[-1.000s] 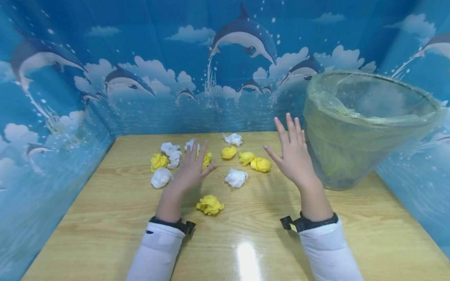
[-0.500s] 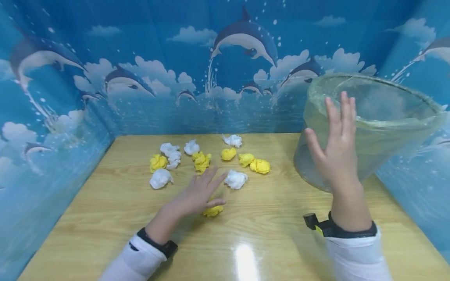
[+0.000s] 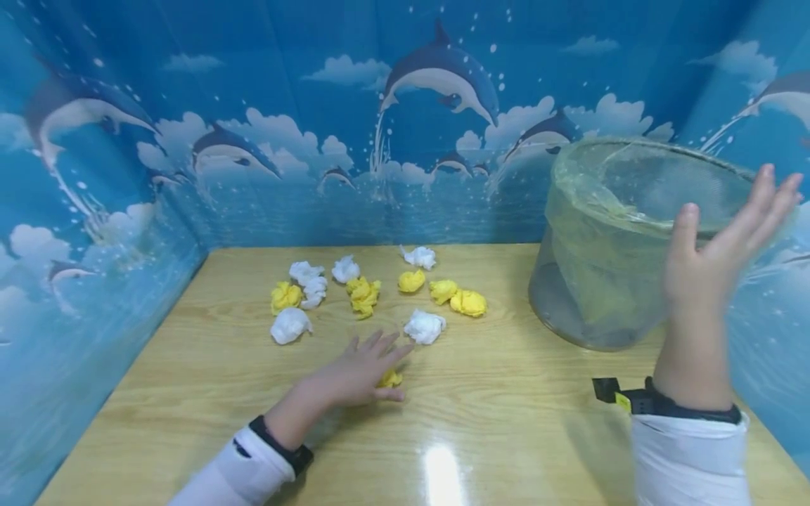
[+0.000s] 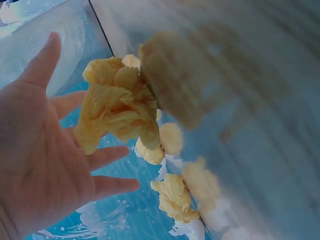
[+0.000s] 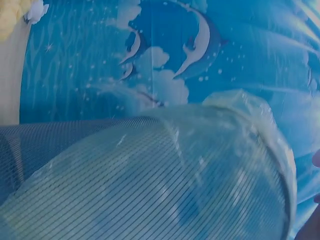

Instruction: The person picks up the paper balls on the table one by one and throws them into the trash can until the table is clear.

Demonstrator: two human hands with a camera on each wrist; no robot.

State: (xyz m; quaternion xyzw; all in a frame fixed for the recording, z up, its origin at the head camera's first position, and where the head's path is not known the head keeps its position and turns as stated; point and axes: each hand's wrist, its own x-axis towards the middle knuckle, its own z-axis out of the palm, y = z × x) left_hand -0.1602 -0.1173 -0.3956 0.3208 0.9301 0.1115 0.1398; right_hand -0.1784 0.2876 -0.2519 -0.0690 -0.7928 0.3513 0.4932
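My left hand [image 3: 357, 372] reaches low over the table with its fingers spread beside a crumpled yellow paper ball [image 3: 390, 379]. In the left wrist view the same yellow ball stands in front of the open palm and straight fingers. My right hand [image 3: 715, 260] is raised at the right side of a mesh wastebasket [image 3: 557, 302], its fingers straight and overlapping the rim. A translucent yellow-green bag [image 3: 601, 232] lines the basket and folds over its rim. The right wrist view is filled by the basket's mesh side [image 5: 150, 185], with only a bit of the fingers [image 5: 312, 220] at the edge.
Several crumpled paper balls lie farther back, among them a white one [image 3: 425, 327], a yellow one [image 3: 469, 303] and a white one [image 3: 290, 325] at left. The wooden table [image 3: 506, 422] is bordered by a dolphin-print curtain [image 3: 285, 176] behind and at the sides.
My left hand has come down and nearer to the front yellow paper ball. The right hand has moved right, across the front of the wastebasket to its right side.
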